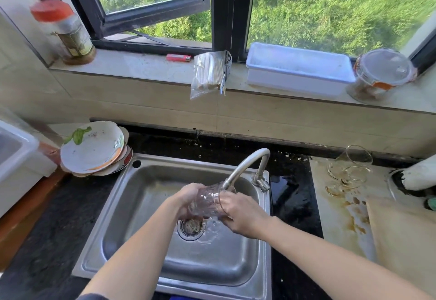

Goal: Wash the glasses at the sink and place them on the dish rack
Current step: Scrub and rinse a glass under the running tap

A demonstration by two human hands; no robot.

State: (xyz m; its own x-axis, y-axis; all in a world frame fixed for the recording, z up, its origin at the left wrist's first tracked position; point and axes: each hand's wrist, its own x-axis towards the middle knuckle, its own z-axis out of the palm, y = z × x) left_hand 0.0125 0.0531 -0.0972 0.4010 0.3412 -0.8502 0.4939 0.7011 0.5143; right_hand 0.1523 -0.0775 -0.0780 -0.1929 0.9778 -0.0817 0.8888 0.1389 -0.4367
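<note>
A clear patterned glass (pixel 208 202) lies tilted on its side under the spout of the metal tap (pixel 247 165), over the steel sink (pixel 132 207). My left hand (pixel 187 197) grips its left end and my right hand (pixel 240 212) wraps its right side. Water splashes onto the basin floor beside the drain (pixel 191 227). A wire rack (pixel 349 170) stands on the pale stained board at the right, with a clear glass shape in it that I cannot make out well.
Stacked dirty plates (pixel 94 150) sit at the sink's back-left corner. A white bin (pixel 16 158) stands far left. On the window sill are a red-capped jar (pixel 67 33), a lighter (pixel 178 58), bagged chopsticks (pixel 210 73), a white tray (pixel 297 68) and a lidded container (pixel 382 73).
</note>
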